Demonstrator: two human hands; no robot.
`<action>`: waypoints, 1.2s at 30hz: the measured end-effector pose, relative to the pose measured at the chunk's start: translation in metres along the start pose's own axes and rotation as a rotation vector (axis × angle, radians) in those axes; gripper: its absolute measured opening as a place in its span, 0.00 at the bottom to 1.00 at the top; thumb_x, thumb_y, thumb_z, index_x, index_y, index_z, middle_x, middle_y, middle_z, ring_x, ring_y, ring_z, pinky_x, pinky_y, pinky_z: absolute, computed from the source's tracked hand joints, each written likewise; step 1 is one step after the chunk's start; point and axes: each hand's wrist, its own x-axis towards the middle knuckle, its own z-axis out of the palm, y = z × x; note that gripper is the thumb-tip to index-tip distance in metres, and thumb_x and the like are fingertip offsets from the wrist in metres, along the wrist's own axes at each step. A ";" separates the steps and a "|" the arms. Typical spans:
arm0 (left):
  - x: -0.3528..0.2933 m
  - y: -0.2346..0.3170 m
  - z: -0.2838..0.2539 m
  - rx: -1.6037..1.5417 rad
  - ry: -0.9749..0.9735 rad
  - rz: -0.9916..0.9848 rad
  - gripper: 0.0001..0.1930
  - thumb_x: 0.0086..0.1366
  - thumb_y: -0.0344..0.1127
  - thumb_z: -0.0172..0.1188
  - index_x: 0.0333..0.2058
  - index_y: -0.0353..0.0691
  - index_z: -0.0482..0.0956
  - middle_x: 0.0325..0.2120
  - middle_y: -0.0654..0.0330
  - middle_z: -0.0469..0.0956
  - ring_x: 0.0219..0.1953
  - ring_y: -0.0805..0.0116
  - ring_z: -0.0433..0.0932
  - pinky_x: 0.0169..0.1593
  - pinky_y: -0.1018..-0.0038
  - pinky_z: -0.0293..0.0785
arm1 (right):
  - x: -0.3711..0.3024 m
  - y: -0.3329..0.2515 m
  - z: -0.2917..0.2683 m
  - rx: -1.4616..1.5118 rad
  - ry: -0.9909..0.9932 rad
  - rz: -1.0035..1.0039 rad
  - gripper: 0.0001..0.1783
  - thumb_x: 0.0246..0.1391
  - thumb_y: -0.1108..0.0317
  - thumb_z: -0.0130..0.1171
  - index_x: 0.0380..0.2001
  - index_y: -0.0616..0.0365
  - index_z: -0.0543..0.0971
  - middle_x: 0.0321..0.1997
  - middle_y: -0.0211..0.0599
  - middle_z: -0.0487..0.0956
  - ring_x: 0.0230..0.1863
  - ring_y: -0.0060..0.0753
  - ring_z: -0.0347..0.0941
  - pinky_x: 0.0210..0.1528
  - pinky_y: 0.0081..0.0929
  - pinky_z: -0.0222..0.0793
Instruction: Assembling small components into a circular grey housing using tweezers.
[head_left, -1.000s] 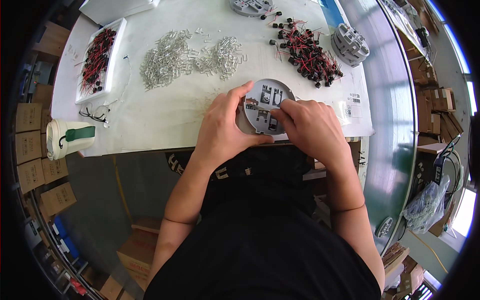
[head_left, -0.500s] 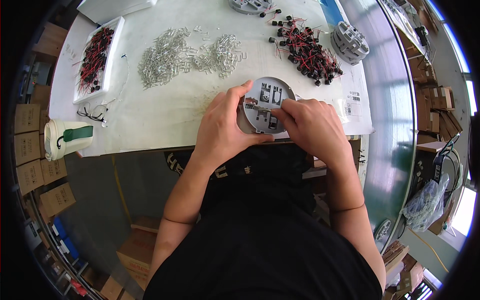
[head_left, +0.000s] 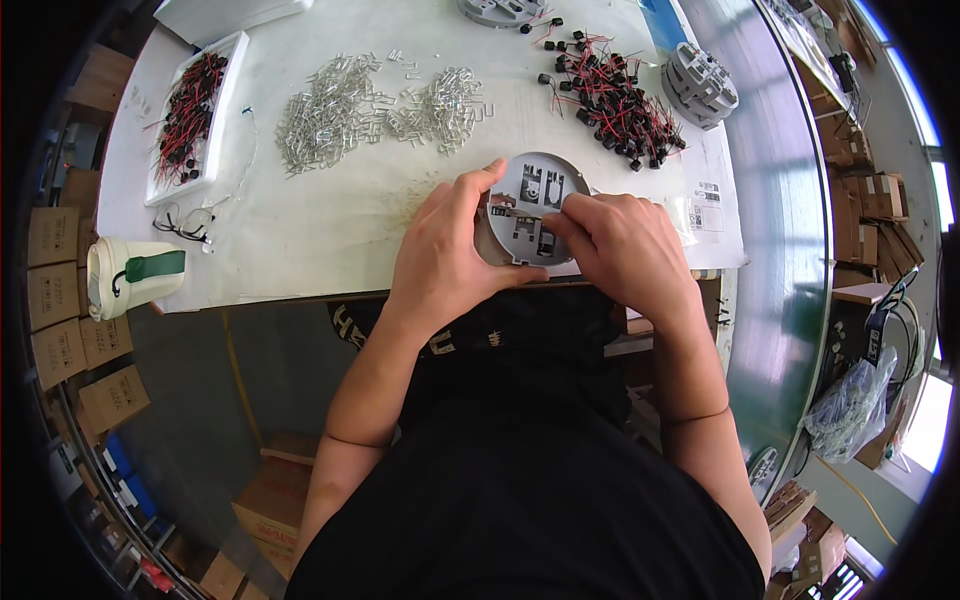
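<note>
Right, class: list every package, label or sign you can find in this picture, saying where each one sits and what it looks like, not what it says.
Paper label: on the table right of the right hand, white rectangle with small dark print.
Green label: on the white lidded cup at the table's left edge.
Cardboard cartons: stacked on the floor at left, brown, with pale labels.
Clear plastic bag: lower right, crumpled.

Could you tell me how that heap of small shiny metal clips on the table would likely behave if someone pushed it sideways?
The metal clips lie loose in a spread heap, so a push would probably scatter them rather than move them together. Each looks thin and light. Their bent shapes may snag on one another and drag in clumps across the white table.
</note>
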 end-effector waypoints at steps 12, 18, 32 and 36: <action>0.000 0.002 -0.001 -0.013 -0.006 -0.008 0.53 0.38 0.42 0.90 0.63 0.35 0.71 0.57 0.50 0.82 0.55 0.49 0.82 0.59 0.57 0.79 | 0.005 -0.002 0.000 -0.011 0.003 -0.035 0.17 0.66 0.57 0.64 0.26 0.57 0.83 0.23 0.49 0.81 0.27 0.60 0.79 0.30 0.52 0.73; 0.002 0.001 -0.001 0.006 -0.012 0.004 0.53 0.39 0.46 0.89 0.63 0.35 0.71 0.57 0.50 0.82 0.55 0.50 0.82 0.60 0.57 0.78 | 0.005 -0.014 -0.002 -0.107 -0.011 -0.065 0.15 0.66 0.59 0.63 0.26 0.55 0.85 0.21 0.46 0.81 0.25 0.55 0.81 0.28 0.48 0.74; -0.002 0.002 -0.001 0.048 -0.036 -0.030 0.56 0.41 0.54 0.88 0.66 0.39 0.69 0.60 0.54 0.81 0.59 0.52 0.80 0.65 0.56 0.73 | 0.014 -0.022 -0.021 -0.262 -0.089 -0.110 0.18 0.68 0.56 0.62 0.25 0.54 0.82 0.22 0.44 0.80 0.26 0.56 0.79 0.30 0.50 0.73; -0.002 0.000 0.000 0.057 -0.015 -0.010 0.56 0.40 0.53 0.89 0.67 0.39 0.70 0.57 0.54 0.81 0.56 0.53 0.81 0.62 0.58 0.76 | 0.014 -0.023 -0.015 -0.228 -0.073 -0.093 0.19 0.68 0.55 0.62 0.25 0.54 0.82 0.22 0.44 0.80 0.26 0.56 0.79 0.30 0.50 0.73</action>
